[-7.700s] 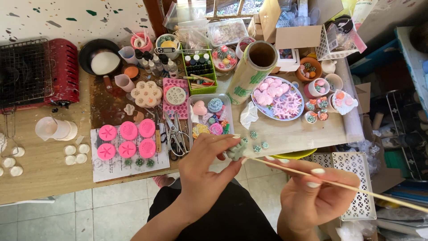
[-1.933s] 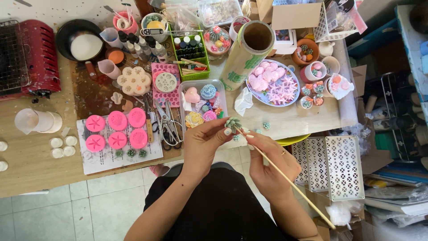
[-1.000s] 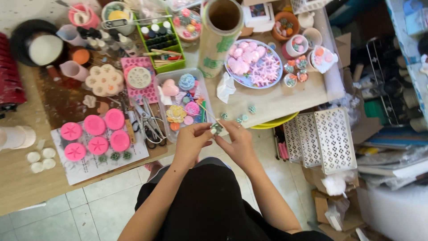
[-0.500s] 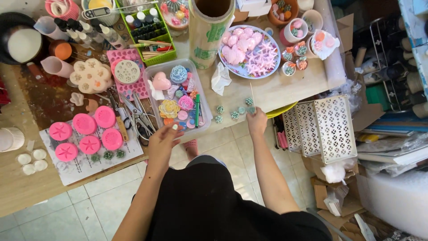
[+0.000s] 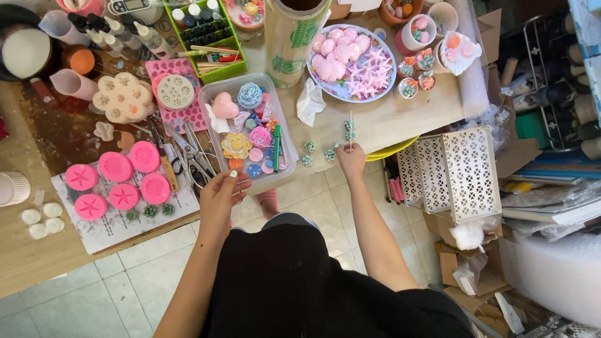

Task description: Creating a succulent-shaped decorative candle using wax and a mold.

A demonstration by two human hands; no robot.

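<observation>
My right hand (image 5: 352,160) pinches a thin wooden stick (image 5: 350,127) that stands nearly upright at the table's front edge. The stick's tip is among small green succulent-shaped pieces (image 5: 349,129), and more of them (image 5: 309,147) lie just left of the hand. My left hand (image 5: 222,193) hovers at the table edge with loosely curled fingers and nothing in it. It is just below a clear plastic tray (image 5: 285,134) of colourful flower and heart shapes and right of a pair of scissors (image 5: 191,153).
Pink round moulds (image 5: 116,181) sit on a paper sheet at the left. A plate of pink stars and hearts (image 5: 354,62), a big roll of film (image 5: 294,31) and a green basket of small bottles (image 5: 203,31) stand behind. White lattice baskets (image 5: 457,175) stand on the floor at the right.
My hands have parted. The left hand let go of the green piece and moved left to the tray. The right hand carried the stick up to the pieces on the table.
</observation>
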